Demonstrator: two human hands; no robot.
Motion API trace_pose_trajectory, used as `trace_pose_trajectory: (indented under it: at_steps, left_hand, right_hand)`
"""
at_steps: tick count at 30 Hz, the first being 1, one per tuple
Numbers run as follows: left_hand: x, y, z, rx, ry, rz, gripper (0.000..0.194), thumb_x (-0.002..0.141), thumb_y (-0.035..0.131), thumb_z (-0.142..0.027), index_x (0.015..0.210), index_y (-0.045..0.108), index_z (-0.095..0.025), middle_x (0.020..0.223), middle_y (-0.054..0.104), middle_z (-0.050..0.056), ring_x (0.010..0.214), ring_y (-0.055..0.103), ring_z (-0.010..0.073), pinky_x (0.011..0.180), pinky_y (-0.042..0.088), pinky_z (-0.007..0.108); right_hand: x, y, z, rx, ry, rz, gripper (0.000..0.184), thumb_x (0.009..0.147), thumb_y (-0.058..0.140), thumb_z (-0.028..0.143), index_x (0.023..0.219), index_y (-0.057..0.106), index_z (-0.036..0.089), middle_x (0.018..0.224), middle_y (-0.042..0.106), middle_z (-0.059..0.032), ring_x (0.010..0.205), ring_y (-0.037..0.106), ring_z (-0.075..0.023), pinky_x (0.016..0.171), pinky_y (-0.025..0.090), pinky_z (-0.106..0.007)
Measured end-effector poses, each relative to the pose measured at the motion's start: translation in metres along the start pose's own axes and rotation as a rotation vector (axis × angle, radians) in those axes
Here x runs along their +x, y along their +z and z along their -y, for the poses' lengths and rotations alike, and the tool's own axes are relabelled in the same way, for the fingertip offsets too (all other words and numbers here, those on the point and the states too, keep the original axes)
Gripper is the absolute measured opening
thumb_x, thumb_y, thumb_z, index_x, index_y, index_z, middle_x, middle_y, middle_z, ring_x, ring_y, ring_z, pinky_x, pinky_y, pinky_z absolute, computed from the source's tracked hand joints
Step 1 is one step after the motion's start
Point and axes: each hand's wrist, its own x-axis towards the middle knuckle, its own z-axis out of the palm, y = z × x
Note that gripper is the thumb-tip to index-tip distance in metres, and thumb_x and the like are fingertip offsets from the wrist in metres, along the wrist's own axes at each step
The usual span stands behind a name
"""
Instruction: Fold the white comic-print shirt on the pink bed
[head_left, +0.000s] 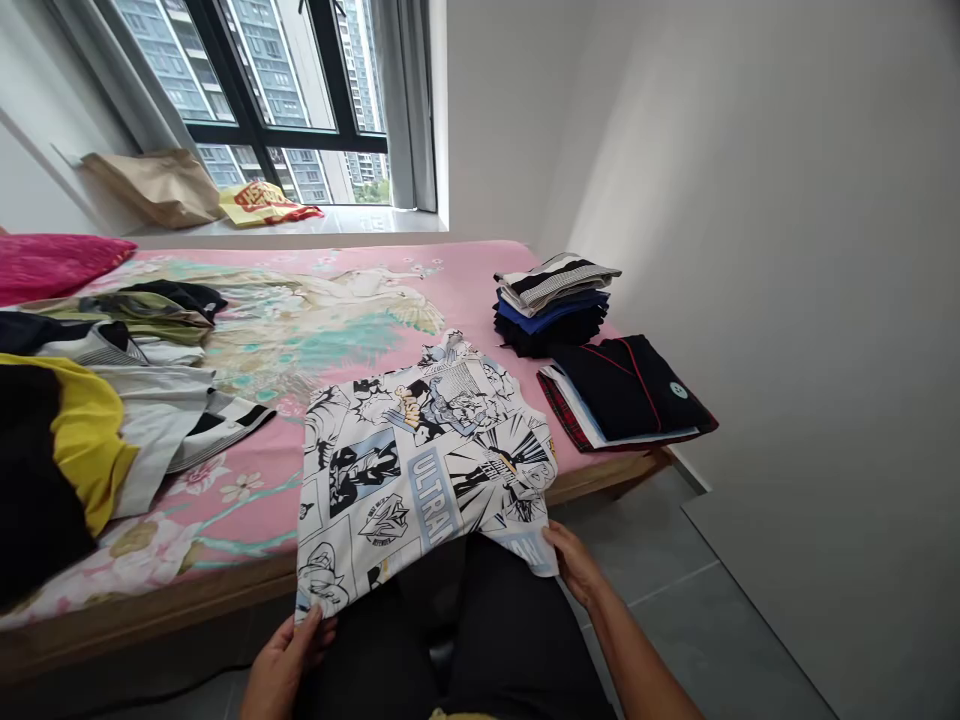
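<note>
A white shirt point(427, 450) with black, blue and orange comic print lies spread over the near edge of the bed, its lower part hanging toward my lap. My left hand point(289, 650) pinches its bottom left corner. On the other side, my right hand point(574, 560) grips the end of a sleeve at the lower right. The shirt's far end rests on the pink sheet, with the collar area pointing away from me. Parts of the fingers on both hands are hidden by the cloth.
Loose clothes point(165, 400) are heaped at the left of the bed point(480, 270). Two folded stacks stand at the right: striped and blue garments point(555, 300), and dark garments point(630, 390) near the edge. A paper bag point(157, 185) and a yellow bag point(259, 203) sit on the windowsill.
</note>
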Motion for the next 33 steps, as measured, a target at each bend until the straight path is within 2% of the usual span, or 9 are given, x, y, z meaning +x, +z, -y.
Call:
trace_pose_trajectory:
  at_steps: [4,7,9,13,15,20,25,28,33]
  left_hand:
    - [0.002,-0.001,0.004,-0.037,0.001,0.019,0.056,0.051,0.076,-0.049,0.092,0.064,-0.012,0.079,0.072,0.008,0.072,0.066,0.0196,0.062,0.049,0.027]
    - [0.007,-0.001,0.007,-0.042,-0.002,0.016,0.052,0.055,0.076,-0.046,0.093,0.064,-0.012,0.082,0.072,0.009,0.072,0.066,0.0192,0.061,0.048,0.027]
    - [0.01,-0.002,0.007,-0.047,-0.024,0.009,0.049,0.056,0.076,-0.043,0.093,0.064,-0.013,0.082,0.072,0.008,0.071,0.066,0.0188,0.06,0.048,0.026]
    - [0.012,-0.002,0.005,-0.079,-0.059,0.006,0.045,0.058,0.076,-0.038,0.094,0.063,-0.014,0.08,0.072,0.006,0.069,0.065,0.0173,0.059,0.048,0.025]
    - [0.01,-0.002,0.004,-0.096,-0.077,0.003,0.043,0.059,0.076,-0.036,0.093,0.062,-0.014,0.078,0.071,0.006,0.068,0.065,0.0165,0.059,0.048,0.024]
    - [-0.003,-0.001,-0.001,-0.128,-0.067,0.015,0.043,0.059,0.076,-0.038,0.092,0.062,-0.014,0.078,0.071,0.005,0.068,0.065,0.0153,0.06,0.048,0.023]
    - [-0.017,-0.002,-0.006,-0.134,-0.034,0.067,0.046,0.058,0.076,-0.046,0.088,0.063,-0.013,0.077,0.07,0.007,0.064,0.063,0.0148,0.056,0.045,0.023]
    - [-0.02,-0.005,-0.005,-0.109,-0.031,0.074,0.046,0.059,0.075,-0.049,0.084,0.064,-0.013,0.077,0.069,0.007,0.062,0.062,0.0141,0.052,0.043,0.022]
    - [-0.018,-0.008,-0.001,-0.074,-0.007,0.079,0.048,0.058,0.075,-0.051,0.083,0.064,-0.012,0.071,0.068,0.007,0.056,0.059,0.0135,0.045,0.038,0.02]
  right_hand:
    - [-0.012,0.004,0.009,0.073,-0.082,0.04,0.034,0.059,0.078,0.033,0.084,0.064,0.014,0.074,0.069,-0.0029,0.065,0.062,-0.0157,0.061,0.049,-0.024]
    - [-0.032,0.003,0.014,0.188,-0.128,0.038,0.029,0.061,0.076,0.03,0.084,0.064,0.017,0.079,0.07,-0.0006,0.068,0.064,-0.016,0.062,0.05,-0.024]
    - [-0.042,0.007,0.014,0.207,-0.108,0.055,0.028,0.063,0.075,0.031,0.085,0.063,0.018,0.081,0.071,-0.0013,0.072,0.066,-0.0178,0.065,0.051,-0.026]
    - [-0.046,0.018,0.011,0.122,-0.031,0.108,0.042,0.065,0.075,0.037,0.098,0.064,0.014,0.086,0.071,-0.0081,0.08,0.067,-0.0238,0.07,0.053,-0.032]
    - [-0.043,0.022,0.011,0.08,-0.03,0.079,0.046,0.064,0.075,0.038,0.1,0.064,0.011,0.084,0.071,-0.0095,0.079,0.068,-0.0249,0.07,0.054,-0.033]
    - [-0.044,0.021,0.014,0.023,-0.066,-0.026,0.049,0.063,0.072,0.037,0.103,0.063,0.009,0.078,0.071,-0.0072,0.068,0.067,-0.0227,0.059,0.053,-0.028]
    - [-0.058,0.014,0.015,-0.122,0.019,-0.054,0.064,0.065,0.072,0.05,0.111,0.059,0.008,0.076,0.07,-0.0088,0.065,0.066,-0.0236,0.045,0.052,-0.029]
    - [-0.064,0.005,0.017,-0.15,0.066,-0.041,0.066,0.065,0.073,0.051,0.113,0.059,0.009,0.084,0.071,-0.0088,0.077,0.067,-0.0248,0.054,0.055,-0.029]
    - [-0.067,-0.006,0.026,-0.143,0.087,0.039,0.058,0.066,0.074,0.05,0.107,0.065,0.009,0.092,0.071,-0.0086,0.091,0.065,-0.0256,0.071,0.055,-0.028]
